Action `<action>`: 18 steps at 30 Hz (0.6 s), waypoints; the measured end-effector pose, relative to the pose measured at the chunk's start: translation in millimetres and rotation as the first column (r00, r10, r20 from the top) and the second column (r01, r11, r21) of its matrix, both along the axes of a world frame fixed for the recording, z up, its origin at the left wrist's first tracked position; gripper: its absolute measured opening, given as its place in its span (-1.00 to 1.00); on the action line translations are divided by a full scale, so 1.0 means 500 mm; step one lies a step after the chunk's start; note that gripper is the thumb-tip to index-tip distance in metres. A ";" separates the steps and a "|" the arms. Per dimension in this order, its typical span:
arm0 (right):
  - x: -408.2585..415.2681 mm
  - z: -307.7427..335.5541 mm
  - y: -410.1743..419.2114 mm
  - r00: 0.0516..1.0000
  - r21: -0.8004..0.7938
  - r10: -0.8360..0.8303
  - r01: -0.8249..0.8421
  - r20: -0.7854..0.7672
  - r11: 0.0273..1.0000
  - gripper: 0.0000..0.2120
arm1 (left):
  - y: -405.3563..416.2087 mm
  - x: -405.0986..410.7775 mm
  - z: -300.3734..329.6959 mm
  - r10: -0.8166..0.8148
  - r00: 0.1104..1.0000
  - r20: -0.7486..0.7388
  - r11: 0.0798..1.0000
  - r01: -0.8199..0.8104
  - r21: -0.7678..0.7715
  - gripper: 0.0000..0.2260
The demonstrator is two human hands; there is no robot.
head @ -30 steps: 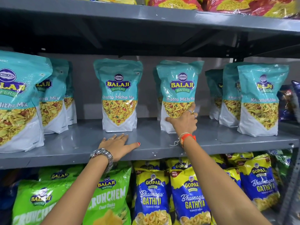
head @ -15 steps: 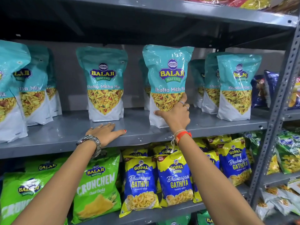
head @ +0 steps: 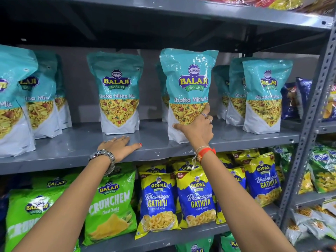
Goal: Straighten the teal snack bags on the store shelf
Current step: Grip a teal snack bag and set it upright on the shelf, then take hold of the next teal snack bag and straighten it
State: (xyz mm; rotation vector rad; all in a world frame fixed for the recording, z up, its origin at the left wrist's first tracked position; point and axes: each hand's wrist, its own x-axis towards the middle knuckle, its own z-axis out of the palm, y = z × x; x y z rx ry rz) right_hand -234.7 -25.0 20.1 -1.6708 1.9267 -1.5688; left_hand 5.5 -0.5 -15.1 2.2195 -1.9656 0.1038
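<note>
The teal bag (head: 188,91), now drawn forward to the shelf (head: 76,151) front edge, is gripped low by the right hand (head: 197,129), while the left hand (head: 118,146) still rests open, flat on the shelf.

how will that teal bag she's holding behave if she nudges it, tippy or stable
The teal bag in the right hand is tall on a narrow base, so probably tippy if pushed high. Its glossy, wrinkled film suggests a soft, slippery surface. Loose mix inside likely shifts, so a low grip seems safer.
</note>
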 end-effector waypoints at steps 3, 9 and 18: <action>0.002 -0.001 0.002 0.999 -0.047 -0.021 0.020 -0.033 0.999 0.25 | 0.007 0.002 -0.002 0.014 1.000 0.013 1.000 -0.014 -0.005 -0.26; 0.046 0.004 0.027 0.979 -0.433 -0.001 -0.089 -0.204 0.897 -0.10 | 0.035 0.046 0.002 0.064 0.998 -0.029 0.998 -0.064 -0.010 -0.24; 0.249 0.004 0.011 0.898 -0.394 0.210 -0.367 -0.387 0.843 -0.19 | 0.087 0.217 0.014 0.133 0.987 -0.093 0.991 -0.134 -0.004 -0.22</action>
